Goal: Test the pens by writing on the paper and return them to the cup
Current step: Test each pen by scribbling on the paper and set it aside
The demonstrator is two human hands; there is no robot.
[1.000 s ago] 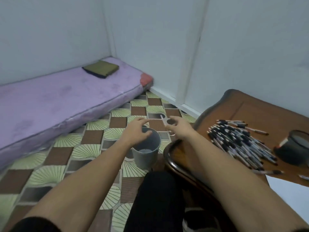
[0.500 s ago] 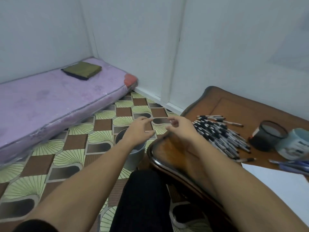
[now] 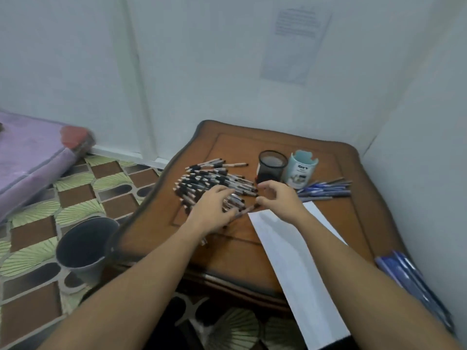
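Black-and-white pens (image 3: pixel 209 179) lie in a loose heap on the wooden table (image 3: pixel 252 253), left of a dark mesh cup (image 3: pixel 272 165) that stands upright beside a pale blue cup (image 3: pixel 302 170). White paper (image 3: pixel 298 261) runs along the near right side. Both forearms reach forward from the bottom edge. The left hand (image 3: pixel 214 210) lies palm down on the heap's near edge, fingers straight and spread — touching pens, gripping none. The right hand (image 3: pixel 280 198) hovers over the paper's far corner, fingers curled, thumb tip at the end of one pen (image 3: pixel 243 211) — whether it pinches it I cannot tell.
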